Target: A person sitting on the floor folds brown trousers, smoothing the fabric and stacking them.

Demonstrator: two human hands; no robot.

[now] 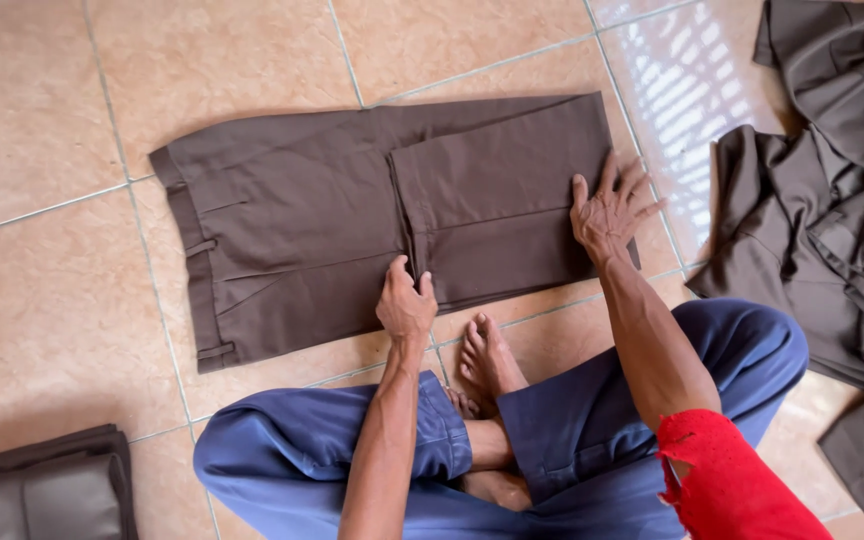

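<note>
Folded dark-brown cloth trousers (352,220): flat on beige tiled floor (42,300), frame centre, waistband toward 9 o'clock, legs doubled back from 3 o'clock. Left hand (405,303): clenched, pinching the folded leg edge at the garment's 6 o'clock side. Right hand (609,212): released, fingers spread, palm pressed flat on the fold at 3 o'clock. Heap of dark-brown garments (832,200) on floor at 3 o'clock. Folded dark stack (42,490) at 8 o'clock.
</note>
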